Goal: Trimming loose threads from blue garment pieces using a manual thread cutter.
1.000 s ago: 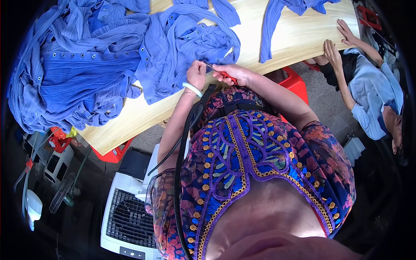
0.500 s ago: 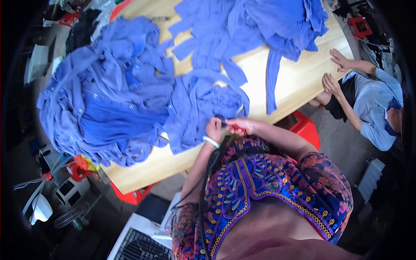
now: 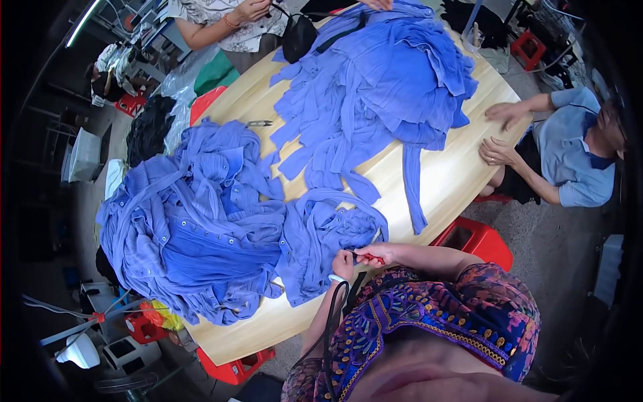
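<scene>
My right hand (image 3: pixel 376 253) is closed around a small tool with a red handle (image 3: pixel 380 260). Close beside it, my left hand (image 3: pixel 343 264) is closed too, with something dark between the two hands that is too small to make out. A black strap (image 3: pixel 352 293) hangs by my left wrist, below that hand. Both hands are at the table's near edge, just in front of a blue garment (image 3: pixel 328 234) with metal eyelets. To the left, a large heap of blue garments (image 3: pixel 201 228) with snaps or eyelets covers the table.
The wooden table (image 3: pixel 455 184) bears another blue garment pile (image 3: pixel 395 74) at the far side. Small snips (image 3: pixel 260 123) lie between the piles. A seated person (image 3: pixel 569 147) rests hands at the right edge; another (image 3: pixel 231 27) stands opposite. A red stool (image 3: pixel 479 244) is beside me.
My view has tilted up, so the table sits lower and the person opposite comes into sight. My hands stay together at the table edge. The seated person's hands have shifted slightly.
</scene>
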Demonstrator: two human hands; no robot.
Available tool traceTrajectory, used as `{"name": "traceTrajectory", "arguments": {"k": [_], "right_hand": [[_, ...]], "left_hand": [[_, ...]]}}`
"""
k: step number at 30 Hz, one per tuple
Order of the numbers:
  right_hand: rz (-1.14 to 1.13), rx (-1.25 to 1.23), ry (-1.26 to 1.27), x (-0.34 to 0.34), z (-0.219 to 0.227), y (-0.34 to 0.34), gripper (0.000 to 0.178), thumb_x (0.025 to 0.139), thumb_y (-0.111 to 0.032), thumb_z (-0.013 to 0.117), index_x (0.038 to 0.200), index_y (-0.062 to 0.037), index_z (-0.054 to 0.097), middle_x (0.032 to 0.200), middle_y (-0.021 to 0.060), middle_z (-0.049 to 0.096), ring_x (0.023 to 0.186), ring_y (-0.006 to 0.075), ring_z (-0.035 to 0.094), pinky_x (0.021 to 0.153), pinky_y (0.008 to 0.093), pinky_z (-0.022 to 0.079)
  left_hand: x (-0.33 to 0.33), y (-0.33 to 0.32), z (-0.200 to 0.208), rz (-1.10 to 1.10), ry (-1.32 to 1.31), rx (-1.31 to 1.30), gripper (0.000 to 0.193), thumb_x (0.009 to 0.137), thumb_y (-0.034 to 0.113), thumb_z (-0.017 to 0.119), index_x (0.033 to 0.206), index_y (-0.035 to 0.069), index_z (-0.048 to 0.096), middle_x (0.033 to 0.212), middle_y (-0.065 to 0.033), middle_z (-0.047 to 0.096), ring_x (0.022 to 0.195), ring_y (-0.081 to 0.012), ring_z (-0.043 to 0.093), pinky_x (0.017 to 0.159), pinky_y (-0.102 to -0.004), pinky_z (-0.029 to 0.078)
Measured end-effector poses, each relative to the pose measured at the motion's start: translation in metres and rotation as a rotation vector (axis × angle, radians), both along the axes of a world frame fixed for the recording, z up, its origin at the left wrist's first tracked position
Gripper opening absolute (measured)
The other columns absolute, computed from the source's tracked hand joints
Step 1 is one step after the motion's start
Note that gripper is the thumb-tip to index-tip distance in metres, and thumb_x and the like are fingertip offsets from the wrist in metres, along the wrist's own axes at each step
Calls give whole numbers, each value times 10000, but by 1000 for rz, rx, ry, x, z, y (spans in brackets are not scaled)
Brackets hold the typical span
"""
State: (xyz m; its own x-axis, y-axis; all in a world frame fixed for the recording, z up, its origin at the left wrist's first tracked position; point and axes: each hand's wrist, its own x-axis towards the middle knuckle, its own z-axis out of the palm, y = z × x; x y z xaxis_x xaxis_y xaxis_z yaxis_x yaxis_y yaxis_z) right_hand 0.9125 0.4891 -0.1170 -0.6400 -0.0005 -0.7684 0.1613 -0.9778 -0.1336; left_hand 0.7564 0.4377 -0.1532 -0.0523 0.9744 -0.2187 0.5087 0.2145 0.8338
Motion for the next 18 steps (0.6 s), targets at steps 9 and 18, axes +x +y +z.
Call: {"name": "traceTrajectory", "arguments": {"k": [9, 18], "right_hand": [[-269, 84, -105, 7, 12, 1, 280, 815, -358, 483, 722, -99, 537, 527, -42, 454, 355, 32, 361, 293, 162, 246], [-259, 283, -303, 23, -3, 16, 377, 814, -451, 437, 828, -84, 522, 602, -29, 454, 411, 41, 312, 355, 183, 224]], "left_hand": [[-20, -1, 13, 151, -16, 40, 196, 813, 164, 441, 692, 26, 510, 613, -113, 551, 560, -198, 529, 513, -325, 416], [-61, -29, -3, 597, 62, 77, 223, 681, -24, 490, 900, -8, 451, 747, -86, 505, 650, -159, 518, 590, -254, 427]]}}
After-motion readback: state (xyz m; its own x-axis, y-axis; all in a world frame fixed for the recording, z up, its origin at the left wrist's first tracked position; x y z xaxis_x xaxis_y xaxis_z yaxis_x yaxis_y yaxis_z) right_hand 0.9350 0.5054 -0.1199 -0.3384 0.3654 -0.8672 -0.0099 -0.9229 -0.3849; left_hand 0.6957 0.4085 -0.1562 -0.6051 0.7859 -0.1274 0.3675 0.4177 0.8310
